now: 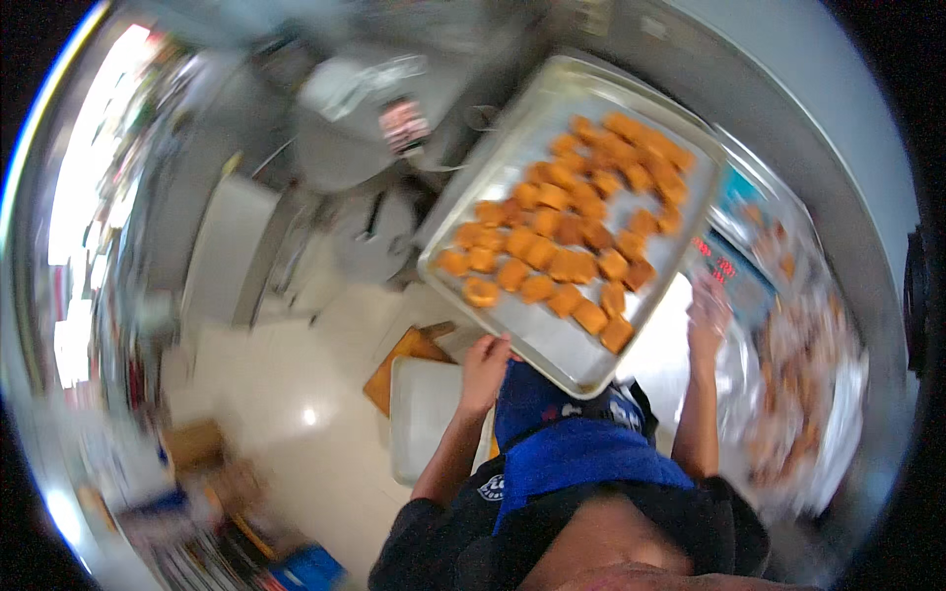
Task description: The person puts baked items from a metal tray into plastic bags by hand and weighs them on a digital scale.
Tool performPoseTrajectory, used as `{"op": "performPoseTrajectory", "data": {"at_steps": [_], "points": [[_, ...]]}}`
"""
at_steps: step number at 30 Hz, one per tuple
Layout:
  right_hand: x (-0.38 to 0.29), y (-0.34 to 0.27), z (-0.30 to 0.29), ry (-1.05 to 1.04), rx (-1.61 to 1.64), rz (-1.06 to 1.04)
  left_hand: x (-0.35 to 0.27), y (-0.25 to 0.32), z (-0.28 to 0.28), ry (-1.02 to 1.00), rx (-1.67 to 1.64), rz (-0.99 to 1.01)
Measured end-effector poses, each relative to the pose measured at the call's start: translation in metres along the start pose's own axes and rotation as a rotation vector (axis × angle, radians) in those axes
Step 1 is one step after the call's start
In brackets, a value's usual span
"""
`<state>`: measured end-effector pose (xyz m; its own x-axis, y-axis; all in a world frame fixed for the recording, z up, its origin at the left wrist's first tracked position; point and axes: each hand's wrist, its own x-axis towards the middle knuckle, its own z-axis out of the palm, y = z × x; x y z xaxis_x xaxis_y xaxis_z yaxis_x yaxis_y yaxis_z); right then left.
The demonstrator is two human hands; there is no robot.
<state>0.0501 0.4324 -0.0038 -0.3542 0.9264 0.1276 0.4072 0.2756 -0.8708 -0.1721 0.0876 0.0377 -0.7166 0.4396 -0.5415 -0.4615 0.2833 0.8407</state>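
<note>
Before me a metal sheet pan (532, 336) lies tilted across the view. Several orange-brown bread or pastry pieces (547, 244) are spread over it, with bare metal along its near end. My left hand (484, 369) grips the pan's near left corner, its thumb on the rim. To the right of the pan is my right hand (709, 306), blurred and seemingly in a clear plastic glove. It is beside a digital scale (732, 270) with a lit red display. Whether its fingers hold anything is not clear.
Clear plastic bags of brown pieces (794, 391) cover the right-hand counter. Lower left of the pan are another pale tray (425, 414) and a brown board (403, 369). A steel table (347, 148) stands at the back left. Boxes (196, 447) sit at lower left.
</note>
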Motion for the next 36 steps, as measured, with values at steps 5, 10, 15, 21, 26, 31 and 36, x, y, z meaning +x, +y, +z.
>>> {"op": "performPoseTrajectory", "data": {"at_steps": [5,10,15,21,26,31,36], "points": [[-0.06,-0.068,-0.016,0.059,-0.026,0.153,0.017,-0.003,-0.01,-0.253,0.231,-0.026],[-0.09,-0.069,-0.027,0.036,-0.107,0.217,0.03,-0.037,-0.01,-0.265,0.344,0.143],[-0.095,-0.062,-0.014,-0.081,-0.217,0.103,0.032,-0.011,-0.005,-0.28,0.819,0.168],[-0.083,-0.055,0.013,-0.241,-0.37,-0.136,0.051,-0.025,-0.01,-0.068,0.391,-0.164],[-0.075,-0.06,0.017,-0.269,-0.417,-0.136,0.047,-0.042,0.019,0.119,-0.089,-0.007],[-0.069,-0.07,0.014,-0.283,-0.423,-0.135,0.047,-0.046,0.025,0.265,0.016,0.185],[-0.064,-0.069,0.019,-0.273,-0.697,-0.266,0.049,-0.04,-0.026,0.189,1.114,0.451]]}}
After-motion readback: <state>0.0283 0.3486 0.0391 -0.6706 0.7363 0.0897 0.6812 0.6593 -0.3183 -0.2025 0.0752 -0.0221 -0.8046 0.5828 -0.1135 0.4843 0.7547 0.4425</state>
